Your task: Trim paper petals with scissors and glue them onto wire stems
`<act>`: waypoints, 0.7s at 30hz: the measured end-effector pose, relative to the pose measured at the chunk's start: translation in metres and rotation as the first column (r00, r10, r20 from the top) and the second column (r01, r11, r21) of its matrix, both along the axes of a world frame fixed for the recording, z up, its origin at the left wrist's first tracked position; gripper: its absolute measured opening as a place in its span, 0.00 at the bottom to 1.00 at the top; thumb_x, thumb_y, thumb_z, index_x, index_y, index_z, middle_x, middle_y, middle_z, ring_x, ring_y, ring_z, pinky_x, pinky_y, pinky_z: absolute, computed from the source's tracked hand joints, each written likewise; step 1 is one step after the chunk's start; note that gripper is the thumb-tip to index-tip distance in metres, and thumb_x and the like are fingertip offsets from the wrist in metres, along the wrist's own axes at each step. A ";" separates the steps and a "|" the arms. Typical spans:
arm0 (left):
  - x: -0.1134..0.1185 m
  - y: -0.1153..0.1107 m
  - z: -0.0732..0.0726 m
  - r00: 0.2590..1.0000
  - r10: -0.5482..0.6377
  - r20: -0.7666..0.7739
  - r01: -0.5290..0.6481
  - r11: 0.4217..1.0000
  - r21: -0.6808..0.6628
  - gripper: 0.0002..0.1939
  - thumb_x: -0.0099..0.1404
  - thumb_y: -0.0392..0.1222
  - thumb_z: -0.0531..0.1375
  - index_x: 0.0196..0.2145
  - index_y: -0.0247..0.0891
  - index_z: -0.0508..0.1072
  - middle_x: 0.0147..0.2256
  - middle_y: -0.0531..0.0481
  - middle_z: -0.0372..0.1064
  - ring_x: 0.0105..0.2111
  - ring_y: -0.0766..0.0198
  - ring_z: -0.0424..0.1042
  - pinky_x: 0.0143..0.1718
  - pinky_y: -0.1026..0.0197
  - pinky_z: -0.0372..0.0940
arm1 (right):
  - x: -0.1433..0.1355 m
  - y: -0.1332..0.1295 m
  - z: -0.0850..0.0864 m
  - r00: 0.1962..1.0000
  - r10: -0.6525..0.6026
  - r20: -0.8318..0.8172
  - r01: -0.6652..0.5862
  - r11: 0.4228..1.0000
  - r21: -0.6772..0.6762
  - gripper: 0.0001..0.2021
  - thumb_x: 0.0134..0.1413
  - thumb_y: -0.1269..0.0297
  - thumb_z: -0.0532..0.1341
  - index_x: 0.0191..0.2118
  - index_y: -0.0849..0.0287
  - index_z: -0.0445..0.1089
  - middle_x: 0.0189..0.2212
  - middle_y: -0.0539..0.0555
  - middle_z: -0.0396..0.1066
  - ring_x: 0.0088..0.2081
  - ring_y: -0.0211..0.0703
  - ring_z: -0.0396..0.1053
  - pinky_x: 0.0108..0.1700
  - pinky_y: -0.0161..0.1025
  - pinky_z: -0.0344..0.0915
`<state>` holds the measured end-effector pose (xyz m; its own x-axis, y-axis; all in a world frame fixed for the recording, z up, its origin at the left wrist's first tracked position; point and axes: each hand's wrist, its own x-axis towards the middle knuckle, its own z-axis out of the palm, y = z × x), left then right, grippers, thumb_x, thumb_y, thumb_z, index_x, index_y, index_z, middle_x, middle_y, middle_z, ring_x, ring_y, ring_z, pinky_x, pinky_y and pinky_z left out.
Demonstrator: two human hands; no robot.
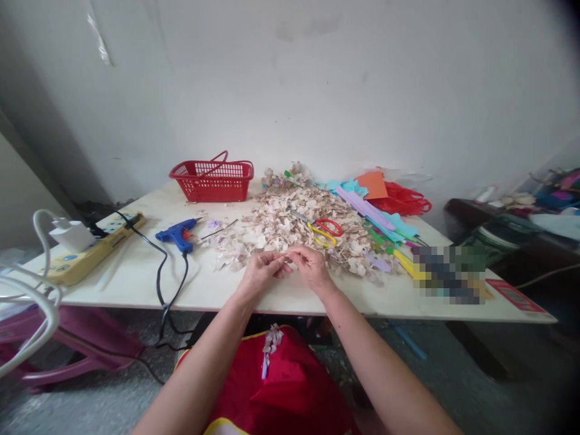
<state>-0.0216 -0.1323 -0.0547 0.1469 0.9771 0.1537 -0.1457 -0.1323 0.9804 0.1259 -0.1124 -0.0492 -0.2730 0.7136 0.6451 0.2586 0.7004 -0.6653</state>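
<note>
My left hand point(265, 269) and my right hand point(309, 264) meet at the fingertips over the front part of the table. Both are closed in a pinch, and whatever lies between the fingers is too small to make out. Just behind them spreads a heap of pale petal-like scraps point(276, 214). A pair of scissors point(327, 228) with red and yellow handles lies on the heap. On my lap, a few similar scraps point(272, 341) rest on a red apron point(290, 386).
Left of the heap lie a blue glue gun point(177, 234) with its black cord and a thin dark stick point(220, 229). A red basket point(211, 181) stands behind. A yellow power strip point(75, 263) is far left. Coloured sheets point(371, 184) and a red bag point(405, 198) lie right.
</note>
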 end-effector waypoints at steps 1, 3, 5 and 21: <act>0.000 0.000 0.000 1.000 -0.010 0.013 0.010 1.000 -0.004 0.14 0.52 0.47 0.61 0.27 0.30 0.73 0.21 0.47 0.71 0.17 0.72 0.59 0.21 0.67 0.53 | 0.000 0.000 0.000 1.000 0.016 -0.017 -0.017 0.998 -0.058 0.09 0.53 0.62 0.55 0.31 0.60 0.69 0.25 0.51 0.68 0.25 0.35 0.62 0.27 0.31 0.59; 0.000 -0.001 0.001 0.998 -0.042 0.052 0.043 0.999 -0.019 0.14 0.52 0.47 0.61 0.27 0.30 0.73 0.21 0.46 0.70 0.17 0.72 0.60 0.21 0.67 0.53 | 0.000 0.000 0.002 0.996 0.052 -0.069 -0.063 0.983 -0.174 0.10 0.53 0.60 0.55 0.31 0.60 0.70 0.26 0.51 0.68 0.24 0.34 0.62 0.25 0.31 0.59; 0.000 -0.002 0.002 0.993 -0.071 0.095 0.075 0.997 -0.032 0.14 0.52 0.47 0.61 0.27 0.30 0.73 0.22 0.46 0.71 0.18 0.72 0.60 0.22 0.67 0.54 | 0.000 -0.001 0.004 0.989 0.082 -0.125 -0.112 0.961 -0.253 0.11 0.52 0.59 0.55 0.32 0.60 0.70 0.28 0.51 0.69 0.24 0.34 0.62 0.24 0.30 0.59; 0.000 -0.003 0.003 0.998 -0.057 0.018 0.057 0.998 -0.022 0.15 0.52 0.49 0.61 0.25 0.31 0.73 0.23 0.45 0.71 0.18 0.71 0.61 0.22 0.66 0.55 | 0.000 0.000 0.000 0.987 0.132 -0.090 -0.148 0.966 -0.210 0.09 0.54 0.61 0.53 0.34 0.60 0.68 0.28 0.51 0.68 0.29 0.36 0.65 0.32 0.33 0.61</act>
